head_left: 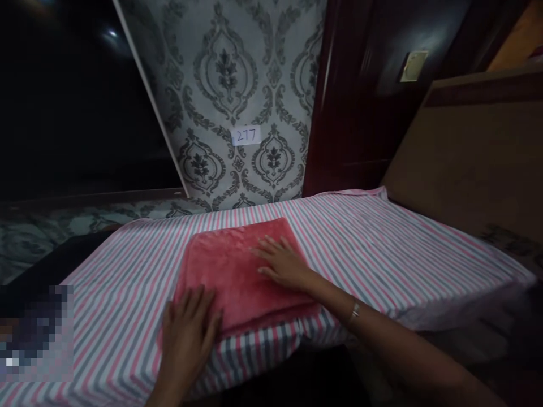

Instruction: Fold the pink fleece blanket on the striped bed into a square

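A folded pink-red plush cloth (237, 271) lies flat on a striped sheet (360, 243) that covers a table. My left hand (189, 322) rests on the cloth's near left corner, its fingers stretched out. Over the right part of the cloth, my right hand (282, 263) lies flat with the fingers spread. Neither hand grips anything. Fold layers show along the cloth's near edge. A thin bracelet (355, 310) circles my right wrist.
A large dark screen (76, 102) hangs at the left. Patterned wallpaper (229, 68) with a paper label reading 277 (246, 135) is behind the table. A brown board (475, 164) stands at the right, beside a dark wooden panel (356, 102) with a switch (414, 66).
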The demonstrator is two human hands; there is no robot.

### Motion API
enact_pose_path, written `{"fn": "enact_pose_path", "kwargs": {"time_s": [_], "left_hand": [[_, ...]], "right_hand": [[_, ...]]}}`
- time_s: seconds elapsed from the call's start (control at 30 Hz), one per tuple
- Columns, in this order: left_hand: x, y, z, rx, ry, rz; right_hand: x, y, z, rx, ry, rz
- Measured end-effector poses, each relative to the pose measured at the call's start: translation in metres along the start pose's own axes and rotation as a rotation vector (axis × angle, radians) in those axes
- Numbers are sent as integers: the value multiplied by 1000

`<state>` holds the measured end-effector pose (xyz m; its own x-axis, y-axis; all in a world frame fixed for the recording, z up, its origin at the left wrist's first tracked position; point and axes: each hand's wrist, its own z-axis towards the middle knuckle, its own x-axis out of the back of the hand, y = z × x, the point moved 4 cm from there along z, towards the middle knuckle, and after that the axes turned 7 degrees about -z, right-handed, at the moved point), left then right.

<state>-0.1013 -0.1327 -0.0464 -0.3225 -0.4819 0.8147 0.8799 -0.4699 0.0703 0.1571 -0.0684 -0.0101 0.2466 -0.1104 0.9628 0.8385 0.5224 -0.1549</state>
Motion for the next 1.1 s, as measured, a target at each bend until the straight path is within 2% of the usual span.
{"fn": "enact_pose_path", "kwargs": {"time_s": [0.1, 0.17, 0.3, 0.37, 0.43, 0.57, 0.7, 0.87, 1.1], "left_hand": [[11, 17, 49, -48, -94, -137], [2, 40, 95, -127, -220, -243], [-51, 89, 186, -200, -528, -333], [-81, 106, 218, -188, -601, -322], [-106, 115, 237, -171, -627, -301], [-141, 114, 241, -152, -644, -271], [-159, 107, 232, -164, -630, -274], [-166, 105, 229, -182, -591, -289], [-162, 108, 225, -209, -559, -294]], "right_hand": [[-7, 13, -51, -63, 1, -27], [-14, 11, -67, -65, 16, -23], [-26, 2, -72, -65, 66, 15], [-31, 2, -72, -68, 85, 44], [-35, 3, -72, -78, 88, 79], [-43, 5, -77, -109, 92, 133], [-48, 1, -85, -108, 112, 175], [-58, 0, -94, -94, 130, 189], [-66, -1, -95, -87, 129, 101]]}}
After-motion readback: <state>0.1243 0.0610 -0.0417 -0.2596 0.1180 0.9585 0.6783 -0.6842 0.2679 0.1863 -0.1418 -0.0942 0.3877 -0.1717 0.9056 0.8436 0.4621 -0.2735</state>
